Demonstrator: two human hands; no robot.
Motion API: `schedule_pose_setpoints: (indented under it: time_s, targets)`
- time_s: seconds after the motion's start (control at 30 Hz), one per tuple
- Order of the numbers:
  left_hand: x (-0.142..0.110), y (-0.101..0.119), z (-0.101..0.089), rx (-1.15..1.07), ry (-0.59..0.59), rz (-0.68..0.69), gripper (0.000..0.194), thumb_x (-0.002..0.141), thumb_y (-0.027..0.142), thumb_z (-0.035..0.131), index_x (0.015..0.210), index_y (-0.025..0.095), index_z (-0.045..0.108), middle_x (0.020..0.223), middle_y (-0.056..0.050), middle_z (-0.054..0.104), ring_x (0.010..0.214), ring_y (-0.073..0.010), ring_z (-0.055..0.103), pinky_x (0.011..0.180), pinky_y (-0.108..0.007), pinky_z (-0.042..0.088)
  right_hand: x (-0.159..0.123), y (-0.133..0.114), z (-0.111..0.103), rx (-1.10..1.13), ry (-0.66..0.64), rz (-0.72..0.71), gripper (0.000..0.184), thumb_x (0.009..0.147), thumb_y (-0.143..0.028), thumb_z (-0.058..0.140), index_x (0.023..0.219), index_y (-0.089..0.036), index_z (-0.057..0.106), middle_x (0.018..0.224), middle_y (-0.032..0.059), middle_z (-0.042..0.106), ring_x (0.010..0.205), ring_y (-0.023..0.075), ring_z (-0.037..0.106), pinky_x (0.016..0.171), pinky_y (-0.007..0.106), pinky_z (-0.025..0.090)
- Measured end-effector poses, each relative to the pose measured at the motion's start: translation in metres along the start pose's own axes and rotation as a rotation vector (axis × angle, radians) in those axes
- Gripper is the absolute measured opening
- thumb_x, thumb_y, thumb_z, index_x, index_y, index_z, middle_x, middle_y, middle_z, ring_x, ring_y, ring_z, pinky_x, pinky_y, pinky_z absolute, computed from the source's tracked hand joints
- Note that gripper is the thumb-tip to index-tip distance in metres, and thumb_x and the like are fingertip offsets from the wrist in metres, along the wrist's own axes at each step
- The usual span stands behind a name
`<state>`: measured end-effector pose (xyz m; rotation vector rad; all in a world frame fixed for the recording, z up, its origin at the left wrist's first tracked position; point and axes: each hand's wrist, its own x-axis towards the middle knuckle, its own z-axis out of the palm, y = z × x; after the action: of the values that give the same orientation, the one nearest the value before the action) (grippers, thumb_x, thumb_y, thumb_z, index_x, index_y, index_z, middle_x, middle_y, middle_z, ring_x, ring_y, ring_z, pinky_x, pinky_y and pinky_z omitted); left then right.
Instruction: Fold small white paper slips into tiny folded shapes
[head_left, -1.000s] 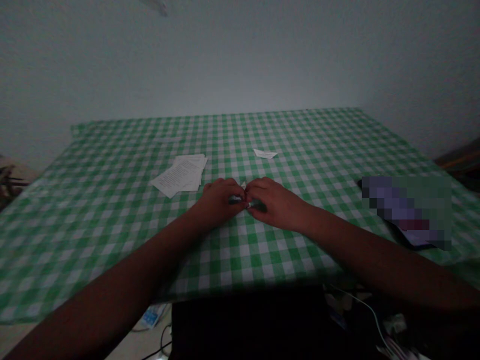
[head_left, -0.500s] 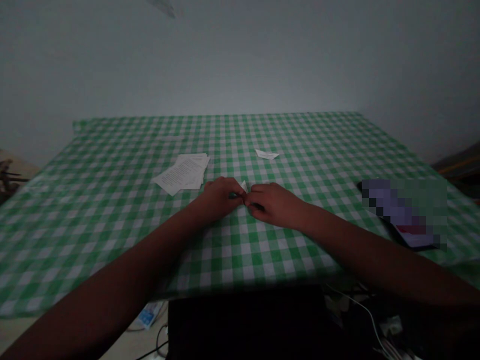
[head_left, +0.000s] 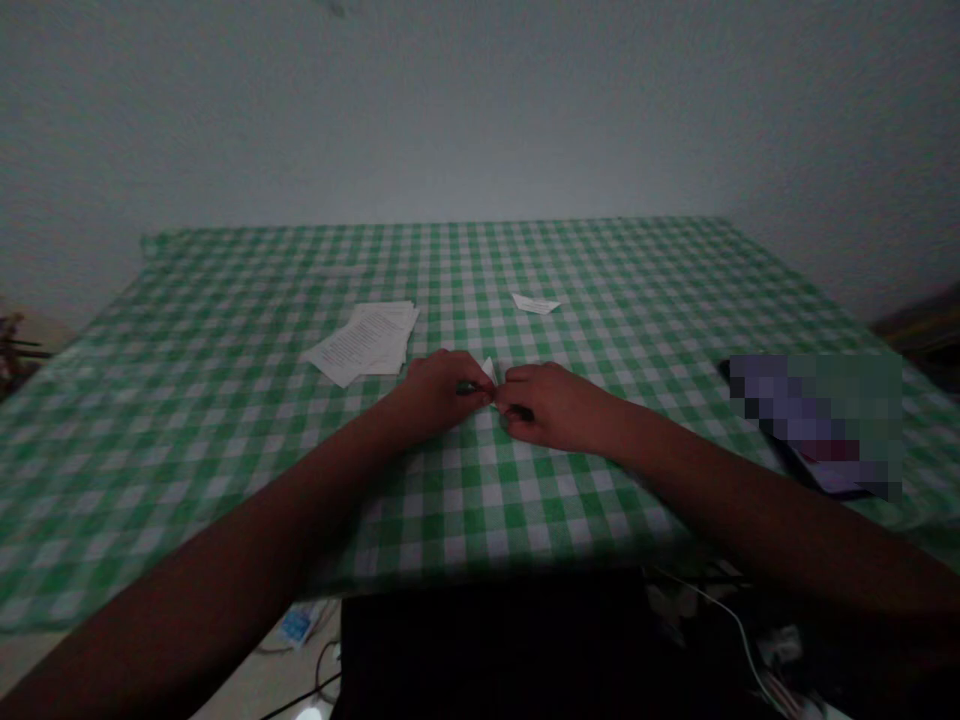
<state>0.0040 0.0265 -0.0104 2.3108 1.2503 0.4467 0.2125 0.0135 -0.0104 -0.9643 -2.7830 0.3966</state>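
Both my hands rest together on the green-and-white checked tablecloth (head_left: 225,400) near its middle. My left hand (head_left: 439,390) and my right hand (head_left: 551,405) are curled, their fingertips pinching a small folded white paper piece (head_left: 489,370) between them. Only a pale corner of that paper shows above the fingers; the rest is hidden in the dim light.
A loose stack of printed white sheets (head_left: 367,340) lies just left of my hands. A small folded white paper (head_left: 535,303) sits farther back. A dark flat object (head_left: 814,425), partly blurred, lies at the right. Cables and clutter (head_left: 742,640) show below the table's near edge.
My hands have stayed pinched on the small paper, with only slight finger shifts. The view has shifted a little.
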Motion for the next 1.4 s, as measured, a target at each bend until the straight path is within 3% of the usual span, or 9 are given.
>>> schedule_pose_setpoints:
  time_s: [0.2,0.5,0.73,0.87,1.0,1.2,1.4]
  targets:
    - [-0.003,0.003,-0.002,-0.027,0.014,0.022,0.011,0.083,0.027,0.067,0.090,0.023,0.074,0.099,-0.003,0.071,0.101,-0.0215,0.061,0.094,-0.039,0.046,-0.002,0.004,0.001,0.091,0.027,-0.029,0.005,0.080,-0.018,0.057,0.078,-0.018,0.061,0.082,0.0017,0.059,0.075,0.0141,0.053,0.069,0.027,0.037]
    - [0.001,0.002,0.003,-0.009,0.024,-0.004,0.007,0.082,0.027,0.070,0.084,0.023,0.075,0.094,-0.003,0.071,0.093,-0.0199,0.063,0.088,-0.037,0.047,0.003,0.006,0.006,0.077,0.096,0.019,0.013,0.087,-0.020,0.055,0.085,-0.018,0.068,0.085,0.0030,0.067,0.079,0.0156,0.059,0.072,0.028,0.041]
    - [0.003,-0.003,0.003,-0.043,-0.012,0.147,0.007,0.086,0.021,0.061,0.085,0.020,0.067,0.085,0.000,0.069,0.085,-0.0160,0.063,0.080,-0.030,0.048,0.004,0.007,-0.001,0.002,0.069,-0.029,0.017,0.094,-0.022,0.054,0.095,-0.017,0.071,0.093,0.0060,0.068,0.086,0.0179,0.060,0.078,0.031,0.044]
    - [0.001,-0.005,0.003,-0.050,-0.038,0.254,0.008,0.088,0.016,0.056,0.090,0.018,0.063,0.093,-0.002,0.068,0.089,-0.0161,0.063,0.083,-0.031,0.048,0.002,0.009,-0.003,-0.119,0.099,-0.128,0.019,0.094,-0.023,0.055,0.102,-0.017,0.071,0.099,0.0090,0.067,0.092,0.0214,0.057,0.085,0.037,0.044]
    - [0.001,-0.006,0.002,-0.053,-0.027,0.277,0.012,0.087,0.012,0.054,0.093,0.019,0.061,0.093,-0.001,0.068,0.088,-0.0149,0.063,0.082,-0.029,0.049,0.000,0.012,-0.001,-0.082,0.129,-0.181,0.019,0.094,-0.023,0.055,0.100,-0.018,0.072,0.102,0.0092,0.066,0.098,0.0220,0.056,0.086,0.037,0.046]
    - [-0.003,-0.010,-0.005,0.117,0.115,0.323,0.014,0.086,0.011,0.056,0.095,0.017,0.066,0.101,-0.006,0.068,0.101,-0.0191,0.061,0.095,-0.035,0.049,0.000,0.014,0.001,-0.019,0.189,-0.222,0.019,0.094,-0.021,0.056,0.093,-0.017,0.075,0.115,0.0119,0.066,0.112,0.0234,0.055,0.098,0.040,0.045]
    - [-0.012,-0.013,-0.012,0.183,-0.022,0.341,0.025,0.092,0.017,0.054,0.112,0.018,0.068,0.121,-0.007,0.068,0.115,-0.0202,0.060,0.103,-0.038,0.048,-0.003,0.011,-0.002,0.060,0.137,-0.241,0.019,0.093,-0.020,0.056,0.091,-0.018,0.074,0.108,0.0076,0.071,0.108,0.0205,0.058,0.098,0.038,0.045]
